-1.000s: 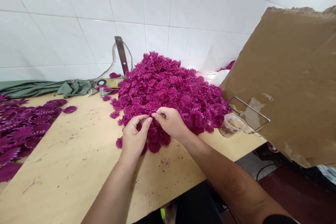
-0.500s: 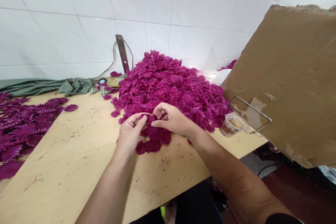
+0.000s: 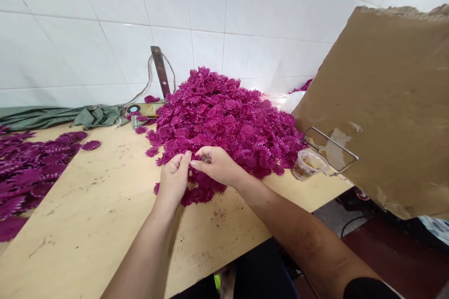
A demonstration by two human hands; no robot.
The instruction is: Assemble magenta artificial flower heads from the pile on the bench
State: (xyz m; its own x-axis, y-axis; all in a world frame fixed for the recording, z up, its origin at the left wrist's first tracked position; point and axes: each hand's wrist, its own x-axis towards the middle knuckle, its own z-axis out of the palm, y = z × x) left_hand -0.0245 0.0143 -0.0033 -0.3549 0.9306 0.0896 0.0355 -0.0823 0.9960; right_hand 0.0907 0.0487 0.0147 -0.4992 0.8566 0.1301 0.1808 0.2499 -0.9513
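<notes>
A large heap of magenta flower-shaped pieces (image 3: 224, 117) stands on the pale wooden table (image 3: 105, 215) against the wall. In front of it my left hand (image 3: 174, 175) is closed, thumb pressed on the fingers; whatever lies between them is too small to make out. My right hand (image 3: 214, 164) almost meets it from the right, its fingers curled and its thumb stretched toward the left fingertips. What the right fingers hold, if anything, is hidden. More magenta pieces lie just below and behind both hands.
Another magenta pile (image 3: 31, 173) spreads at the left. Green cloth (image 3: 94, 116) and a yellow level (image 3: 147, 110) lie along the wall. At the right are a plastic cup (image 3: 308, 164), a wire handle (image 3: 331, 149) and a large cardboard sheet (image 3: 386, 103).
Both hands have shifted slightly left and closer together. The magenta piece seen between the fingertips before is now mostly hidden. The whole view has moved a little.
</notes>
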